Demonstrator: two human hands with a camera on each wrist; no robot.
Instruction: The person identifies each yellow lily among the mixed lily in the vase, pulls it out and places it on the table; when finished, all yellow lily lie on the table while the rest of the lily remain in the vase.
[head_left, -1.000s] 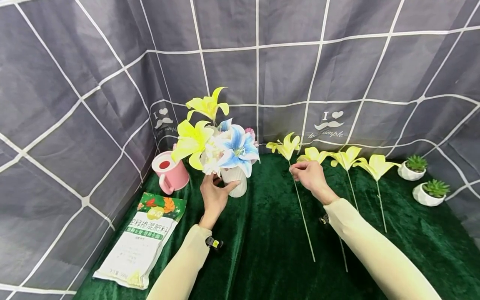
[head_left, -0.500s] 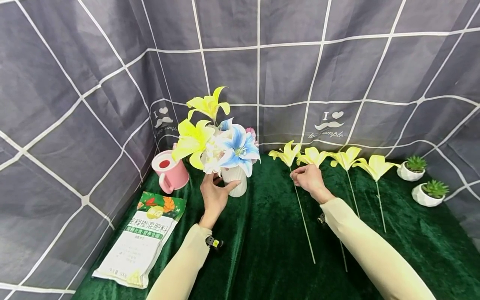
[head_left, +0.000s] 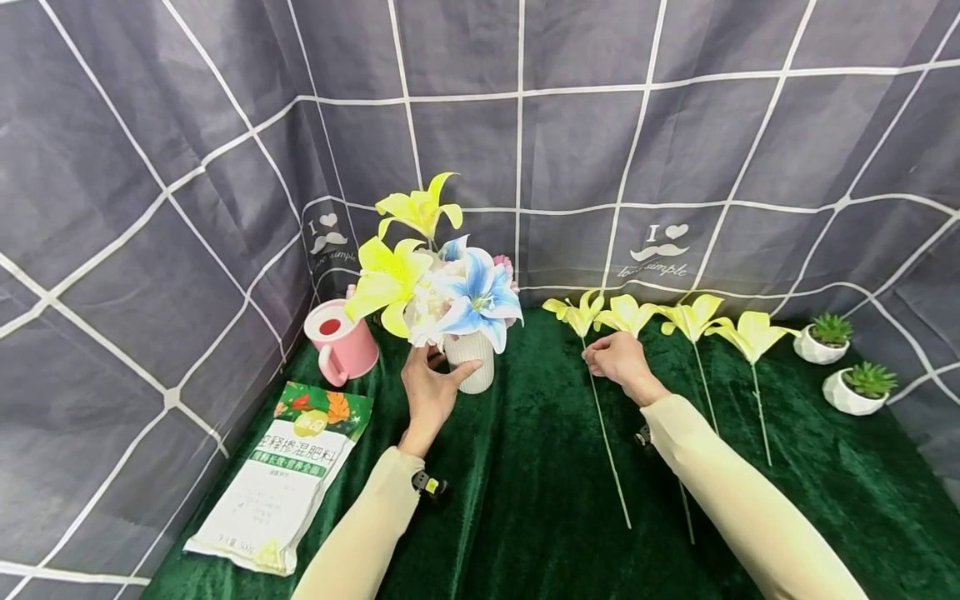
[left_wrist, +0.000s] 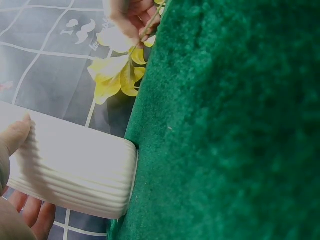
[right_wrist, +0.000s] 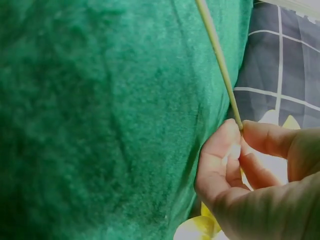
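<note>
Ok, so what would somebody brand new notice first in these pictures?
They'd probably spot the blue lily and two yellow lilies in the white vase that the left hand grips, near the middle of the head view. Next might come the right hand, farther right, pinching a flower stem, with three loose lilies nearby on the green cloth.

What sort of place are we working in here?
Probably a small staged display corner, likely indoors: a grid-patterned fabric backdrop hangs close behind and at the sides, a green velvety cloth is spread below, and a ribbed white vase holds artificial-looking flowers.
</note>
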